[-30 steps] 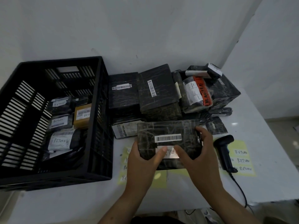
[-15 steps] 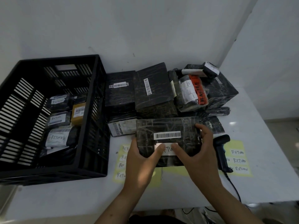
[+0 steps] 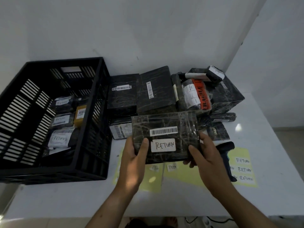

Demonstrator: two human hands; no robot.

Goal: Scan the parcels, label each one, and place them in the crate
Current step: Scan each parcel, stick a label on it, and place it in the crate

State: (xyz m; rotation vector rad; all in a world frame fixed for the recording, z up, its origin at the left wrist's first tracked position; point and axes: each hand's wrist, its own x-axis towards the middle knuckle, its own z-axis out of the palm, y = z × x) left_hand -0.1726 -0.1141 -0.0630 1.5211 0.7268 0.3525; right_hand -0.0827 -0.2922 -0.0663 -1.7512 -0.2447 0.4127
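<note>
A black plastic-wrapped parcel [image 3: 164, 122] with a barcode strip and a white RETURN label [image 3: 163, 145] is held above the table. My left hand [image 3: 133, 162] grips its left edge, thumb on top. My right hand [image 3: 207, 158] grips its right edge. The black slatted crate [image 3: 92, 102] stands at the left and holds several labelled parcels [image 3: 58, 139]. A pile of unlabelled black parcels [image 3: 154, 91] lies behind the held one. The barcode scanner [image 3: 227, 147] lies on the table, partly hidden by my right hand.
Yellow sheets of RETURN stickers [image 3: 243, 168] lie on the white table [image 3: 65, 199] under and to the right of my hands. A parcel with an orange FRAGILE tape [image 3: 203, 94] sits at the back right. White walls close the back and right.
Both thumbs have slid off the RETURN label to the parcel's side edges, so the whole label shows. The parcel has risen a little toward me.
</note>
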